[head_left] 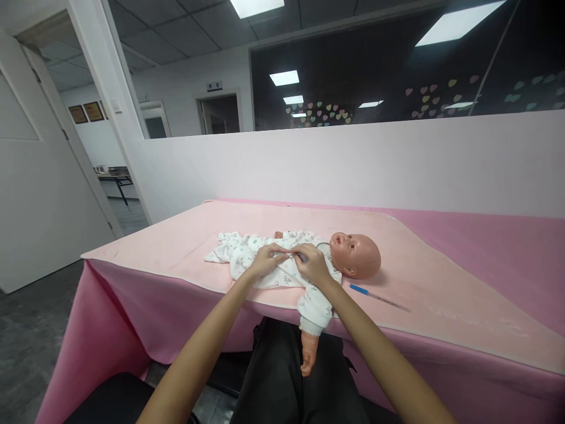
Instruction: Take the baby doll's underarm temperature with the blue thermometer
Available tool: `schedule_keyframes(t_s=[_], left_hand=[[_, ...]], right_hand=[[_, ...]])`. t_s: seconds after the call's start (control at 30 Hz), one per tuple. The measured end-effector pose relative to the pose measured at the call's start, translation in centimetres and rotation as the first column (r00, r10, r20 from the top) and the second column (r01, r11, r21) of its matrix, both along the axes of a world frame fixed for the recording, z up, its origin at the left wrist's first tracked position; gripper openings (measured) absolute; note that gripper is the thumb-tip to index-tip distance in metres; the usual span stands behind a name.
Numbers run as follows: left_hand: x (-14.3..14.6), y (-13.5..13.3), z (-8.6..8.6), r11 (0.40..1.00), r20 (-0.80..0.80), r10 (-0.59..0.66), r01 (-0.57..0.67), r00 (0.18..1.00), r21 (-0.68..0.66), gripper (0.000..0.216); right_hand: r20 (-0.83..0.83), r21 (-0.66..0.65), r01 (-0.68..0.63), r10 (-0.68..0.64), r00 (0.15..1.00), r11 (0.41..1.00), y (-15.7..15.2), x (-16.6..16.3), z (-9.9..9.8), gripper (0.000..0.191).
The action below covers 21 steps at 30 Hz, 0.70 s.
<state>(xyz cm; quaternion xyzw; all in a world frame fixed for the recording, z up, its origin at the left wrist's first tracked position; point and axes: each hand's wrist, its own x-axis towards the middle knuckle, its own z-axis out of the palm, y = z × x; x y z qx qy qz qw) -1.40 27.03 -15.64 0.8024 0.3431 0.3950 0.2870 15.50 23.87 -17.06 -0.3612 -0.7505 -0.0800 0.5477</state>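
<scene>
A baby doll (pixel 359 256) lies on its back, its head to the right, in a white patterned baby outfit (pixel 242 250). My left hand (pixel 266 259) and my right hand (pixel 313 264) meet over the doll's chest, fingers pinched on the front of the outfit with the fingertips almost touching. What exactly sits between the fingertips is too small to make out. One doll arm (pixel 309 352) hangs over the table's near edge, its sleeve beneath my right wrist. The doll's other hand (pixel 278 234) shows on the far side.
Pink cloth covers the table (pixel 441 288) and drapes down in front. Right of my forearm lies a thin stick with a blue end (pixel 359 289). A white wall (pixel 353 168) with a window stands behind, and an open door (pixel 48 176) is at the left.
</scene>
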Motion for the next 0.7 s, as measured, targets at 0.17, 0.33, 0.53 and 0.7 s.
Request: schedule_keyframes(t_s=[0.17, 0.33, 0.53, 0.7], left_hand=[[0.00, -0.06, 0.19, 1.000, -0.015, 0.000, 0.000, 1.000, -0.023, 0.029], [-0.03, 0.20, 0.09, 0.999, -0.014, -0.009, 0.009, 1.000, -0.035, 0.026], [0.15, -0.09, 0.05, 1.000, 0.041, -0.017, 0.018, 0.999, -0.025, 0.028], [-0.11, -0.56, 0.41, 0.995, 0.088, -0.055, 0.062, 0.995, -0.082, 0.026]], right_hand=[[0.001, 0.006, -0.002, 0.002, 1.000, 1.000, 0.16, 0.05, -0.08, 0.021], [0.001, -0.012, -0.016, 0.016, 1.000, 1.000, 0.15, 0.05, -0.06, 0.021], [-0.004, -0.008, 0.009, -0.009, 1.000, 1.000, 0.25, 0.05, -0.13, 0.021], [-0.011, -0.004, 0.023, -0.023, 1.000, 1.000, 0.27, -0.01, -0.11, 0.022]])
